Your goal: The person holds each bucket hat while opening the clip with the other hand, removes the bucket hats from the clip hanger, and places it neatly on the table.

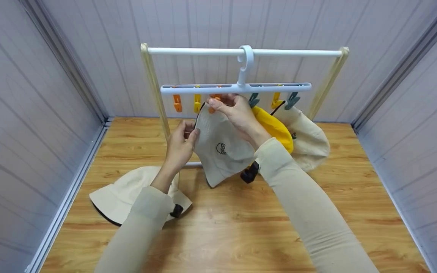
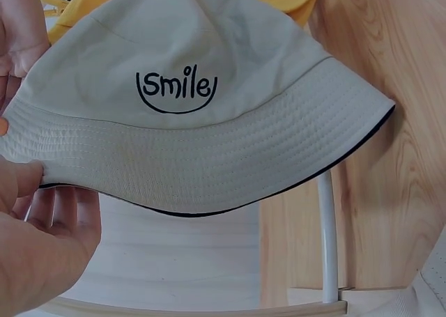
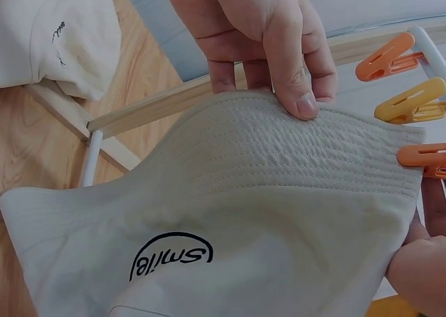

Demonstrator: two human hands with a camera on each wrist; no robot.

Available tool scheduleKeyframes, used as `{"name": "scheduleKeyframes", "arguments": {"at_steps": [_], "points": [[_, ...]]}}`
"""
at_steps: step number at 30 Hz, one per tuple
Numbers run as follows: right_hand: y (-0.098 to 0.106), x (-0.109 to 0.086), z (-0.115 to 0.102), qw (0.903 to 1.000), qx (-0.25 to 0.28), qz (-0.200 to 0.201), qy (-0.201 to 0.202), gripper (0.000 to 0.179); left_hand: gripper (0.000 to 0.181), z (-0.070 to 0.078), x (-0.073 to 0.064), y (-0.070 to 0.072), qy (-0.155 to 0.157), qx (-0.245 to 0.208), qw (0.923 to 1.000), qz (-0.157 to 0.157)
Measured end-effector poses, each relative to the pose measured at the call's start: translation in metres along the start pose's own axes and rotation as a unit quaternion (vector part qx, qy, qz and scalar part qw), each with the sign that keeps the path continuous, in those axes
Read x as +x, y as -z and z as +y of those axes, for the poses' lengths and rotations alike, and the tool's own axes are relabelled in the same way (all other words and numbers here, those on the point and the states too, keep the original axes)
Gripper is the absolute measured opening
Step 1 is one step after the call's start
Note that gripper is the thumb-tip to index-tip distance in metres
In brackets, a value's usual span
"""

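A pale grey bucket hat with a "Smile" print hangs below the hanger, tilted on its side. My left hand pinches its black-edged brim between thumb and fingers, as the left wrist view also shows. At the hat's upper edge, my right hand pinches an orange clip, its thumb across the clip. In the right wrist view, that orange clip overlaps the brim's edge, with the right hand's fingers partly hidden behind the hat.
The hanger hooks over a white rail on a wooden-legged rack. Left of the hat hang an orange clip and a yellow clip. On the right hang a yellow hat and a cream hat. Another cream hat lies on the wooden surface.
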State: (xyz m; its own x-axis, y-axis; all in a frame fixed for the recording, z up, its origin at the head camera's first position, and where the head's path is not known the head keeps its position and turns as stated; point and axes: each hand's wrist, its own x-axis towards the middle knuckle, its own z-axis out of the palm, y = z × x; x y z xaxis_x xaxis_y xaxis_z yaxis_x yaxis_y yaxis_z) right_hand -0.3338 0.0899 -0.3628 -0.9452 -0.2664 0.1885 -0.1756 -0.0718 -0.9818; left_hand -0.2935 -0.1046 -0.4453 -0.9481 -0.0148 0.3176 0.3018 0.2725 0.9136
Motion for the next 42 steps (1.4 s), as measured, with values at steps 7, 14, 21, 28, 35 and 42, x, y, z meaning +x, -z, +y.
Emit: {"name": "scheduleKeyframes", "arguments": {"at_steps": [7,14,21,28,35,42], "points": [[-0.002,0.003,0.000,0.9994,-0.028,0.019,0.005,0.038,0.009,-0.001,-0.002,-0.002,-0.003,-0.001,1.0000,0.006],[-0.004,0.005,0.001,0.9985,-0.034,0.042,0.004,0.036,0.010,-0.003,-0.003,-0.004,-0.010,0.002,0.9999,0.006],[-0.005,0.008,-0.001,0.9970,-0.049,0.059,0.002,0.028,0.009,-0.003,-0.006,-0.005,-0.011,0.006,0.9999,0.008],[-0.008,0.008,-0.003,0.9964,-0.047,0.070,-0.005,0.026,0.009,-0.004,-0.007,-0.007,-0.011,0.008,0.9998,0.017],[-0.010,0.010,-0.002,0.9956,-0.046,0.081,-0.010,0.025,0.009,-0.005,-0.009,-0.006,-0.009,0.005,0.9998,0.015],[-0.011,0.011,-0.002,0.9963,-0.041,0.075,-0.001,0.018,0.008,-0.007,-0.010,-0.005,-0.010,0.005,0.9998,0.017]]}}
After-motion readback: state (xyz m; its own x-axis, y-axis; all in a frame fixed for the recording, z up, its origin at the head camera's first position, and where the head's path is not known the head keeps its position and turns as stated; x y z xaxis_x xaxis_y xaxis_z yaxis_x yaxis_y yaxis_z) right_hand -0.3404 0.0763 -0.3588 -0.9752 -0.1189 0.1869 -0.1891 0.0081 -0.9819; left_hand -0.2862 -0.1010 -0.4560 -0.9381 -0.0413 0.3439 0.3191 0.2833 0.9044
